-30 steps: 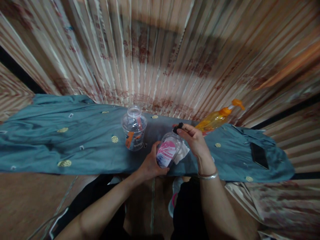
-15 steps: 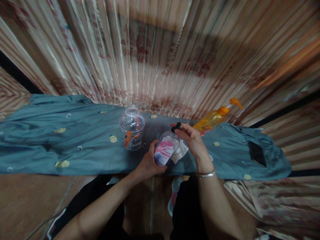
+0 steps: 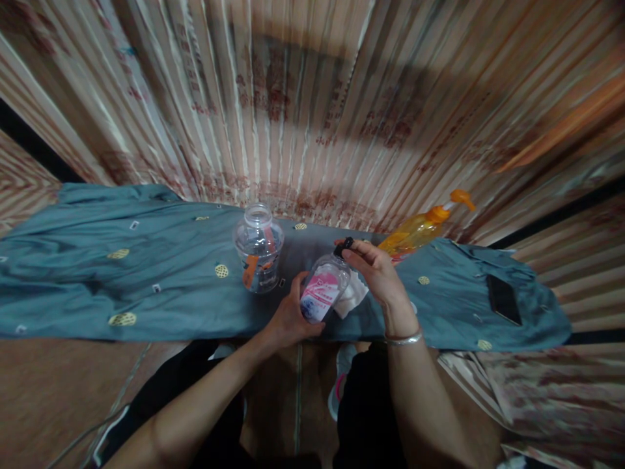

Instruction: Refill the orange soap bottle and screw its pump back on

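Observation:
A clear bottle with a pink and white label [image 3: 321, 294] leans to the right over the cloth. Around its lower part my left hand [image 3: 291, 317] is closed. The fingers of my right hand [image 3: 375, 268] pinch the black cap [image 3: 343, 247] at the bottle's mouth. To the left stands a clear, wide-bodied bottle without a lid [image 3: 258, 251]. Behind my right hand is an orange pump bottle [image 3: 415, 233], its lower part hidden. A white tissue [image 3: 352, 296] lies beside the held bottle.
The narrow table wears a teal cloth [image 3: 170, 260] with pineapple prints. A black phone [image 3: 504, 299] lies at its right end. Behind the table hangs a striped curtain [image 3: 303, 130]. My legs and shoes are below the front edge.
The black cap appears slightly turned between my right fingers. Otherwise both hands and the bottles hold almost the same places.

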Tool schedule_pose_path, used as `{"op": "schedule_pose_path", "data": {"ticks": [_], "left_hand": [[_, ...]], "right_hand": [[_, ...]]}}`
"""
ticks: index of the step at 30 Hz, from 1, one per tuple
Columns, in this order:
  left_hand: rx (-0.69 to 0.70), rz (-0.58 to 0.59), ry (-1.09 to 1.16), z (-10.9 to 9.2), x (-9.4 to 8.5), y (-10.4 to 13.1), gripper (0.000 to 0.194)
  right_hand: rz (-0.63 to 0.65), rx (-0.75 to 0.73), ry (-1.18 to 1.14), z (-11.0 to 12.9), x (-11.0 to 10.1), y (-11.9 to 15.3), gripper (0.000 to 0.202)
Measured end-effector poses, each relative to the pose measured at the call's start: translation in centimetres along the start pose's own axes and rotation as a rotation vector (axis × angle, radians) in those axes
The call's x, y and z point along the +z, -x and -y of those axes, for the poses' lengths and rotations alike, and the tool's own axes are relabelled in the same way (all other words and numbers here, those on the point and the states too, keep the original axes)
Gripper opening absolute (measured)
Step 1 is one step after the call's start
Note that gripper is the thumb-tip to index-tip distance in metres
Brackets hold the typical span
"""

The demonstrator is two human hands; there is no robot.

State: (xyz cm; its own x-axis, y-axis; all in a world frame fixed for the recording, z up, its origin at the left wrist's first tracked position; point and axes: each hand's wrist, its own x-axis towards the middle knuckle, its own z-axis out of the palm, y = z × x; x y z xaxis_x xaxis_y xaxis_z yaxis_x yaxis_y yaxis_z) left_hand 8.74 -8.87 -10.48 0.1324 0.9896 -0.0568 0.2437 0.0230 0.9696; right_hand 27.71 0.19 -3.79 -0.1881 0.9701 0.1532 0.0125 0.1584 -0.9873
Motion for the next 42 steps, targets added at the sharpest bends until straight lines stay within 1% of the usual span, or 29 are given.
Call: {"op": "schedule_pose_path", "data": {"ticks": [6,8,10,12,14,16,18,21,23,25,28,30,33,35,42], "left_hand": [[0.007,-0.007,-0.008,-0.1,0.0,0.0,0.107],[0.013,-0.011,-0.014,0.1,0.0,0.0,0.108],[0.018,-0.016,-0.021,0.4,0.1,-0.1,0.109],[0.022,-0.024,-0.027,0.9,0.2,-0.2,0.110],[0.028,-0.036,-0.035,1.4,0.4,-0.4,0.111],[0.038,-0.049,-0.045,1.8,0.6,-0.6,0.112],[0.048,-0.059,-0.055,2.0,0.7,-0.7,0.114],[0.055,-0.061,-0.068,2.2,0.9,-0.7,0.115],[0.055,-0.060,-0.076,2.2,0.8,-0.7,0.114],[0.056,-0.058,-0.082,2.3,0.8,-0.6,0.114],[0.056,-0.056,-0.087,2.2,0.7,-0.6,0.114],[0.057,-0.055,-0.087,2.2,0.8,-0.6,0.114],[0.056,-0.055,-0.086,2.2,0.8,-0.6,0.115],[0.053,-0.053,-0.088,2.3,0.8,-0.7,0.116],[0.046,-0.060,-0.103,2.7,0.7,-0.7,0.116]], "right_hand": [[-0.120,-0.014,0.045,-0.5,0.3,-0.3,0.050],[-0.105,-0.015,0.047,-0.5,0.2,-0.3,0.048],[-0.054,-0.012,0.034,-0.5,0.0,-0.2,0.048],[-0.008,-0.016,0.035,-0.3,-0.2,-0.1,0.050],[0.006,-0.024,0.036,-0.2,-0.3,-0.1,0.052],[-0.009,-0.019,0.026,-0.2,-0.4,-0.1,0.053],[-0.050,-0.004,0.028,-0.3,-0.4,-0.2,0.054],[-0.106,0.013,0.052,-0.4,-0.4,-0.3,0.050],[-0.088,0.028,0.039,-0.4,-0.4,-0.3,0.047],[-0.042,0.043,0.016,-0.1,-0.6,-0.2,0.046],[-0.003,0.039,0.015,0.3,-0.7,0.0,0.046],[-0.019,0.030,0.032,0.2,-0.7,0.0,0.049],[-0.089,0.015,0.104,-0.3,-0.6,-0.1,0.054],[-0.113,0.012,0.152,-0.5,-0.6,-0.2,0.056],[0.019,0.054,0.072,0.3,-1.1,0.0,0.050]]}}
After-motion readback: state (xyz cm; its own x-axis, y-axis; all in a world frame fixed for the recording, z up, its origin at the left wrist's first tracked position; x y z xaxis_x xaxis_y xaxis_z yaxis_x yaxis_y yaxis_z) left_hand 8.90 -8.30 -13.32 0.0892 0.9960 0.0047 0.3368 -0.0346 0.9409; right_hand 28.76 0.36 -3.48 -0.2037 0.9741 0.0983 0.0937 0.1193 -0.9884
